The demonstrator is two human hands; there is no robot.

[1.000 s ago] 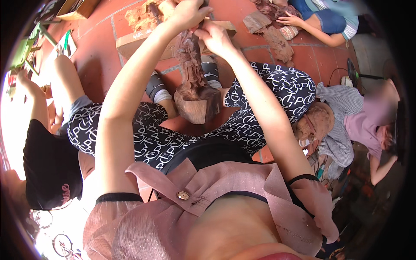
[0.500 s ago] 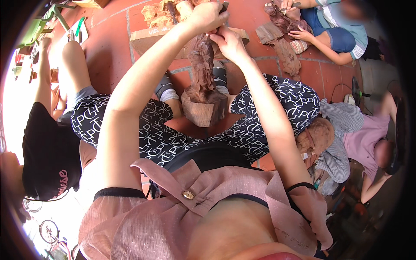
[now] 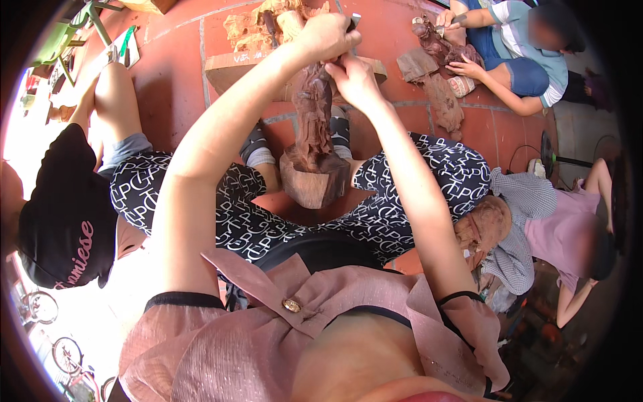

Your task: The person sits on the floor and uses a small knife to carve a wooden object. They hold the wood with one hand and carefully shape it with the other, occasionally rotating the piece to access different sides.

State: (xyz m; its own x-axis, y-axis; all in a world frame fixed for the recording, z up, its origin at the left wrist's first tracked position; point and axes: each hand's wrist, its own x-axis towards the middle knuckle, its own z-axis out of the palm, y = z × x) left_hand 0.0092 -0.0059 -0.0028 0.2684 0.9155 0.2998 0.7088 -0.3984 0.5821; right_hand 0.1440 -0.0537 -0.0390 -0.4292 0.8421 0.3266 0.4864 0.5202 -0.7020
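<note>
A reddish-brown carved wooden statue point(image 3: 313, 124) leans away from me between my knees, its uncarved block base point(image 3: 315, 179) nearest me. My left hand point(image 3: 328, 37) is closed at the statue's far upper end, where a small dark flat piece point(image 3: 351, 24) sticks out past the fingers. Just below it on the right, my right hand point(image 3: 353, 75) has its fingers bent together against the statue's upper part. The hands hide the statue's top, and what lies in the right fingers is hidden too.
Beyond the statue, a thick wooden board point(image 3: 231, 70) bears a yellowish carving point(image 3: 251, 30) and a dark-handled tool point(image 3: 270, 28). At upper right a person works on another dark carving point(image 3: 445, 43), near wood pieces point(image 3: 442, 100). Other people sit close on both sides.
The view has shifted slightly, so the statue's base and my hands appear a little lower. Both hands stay at the statue's upper end.
</note>
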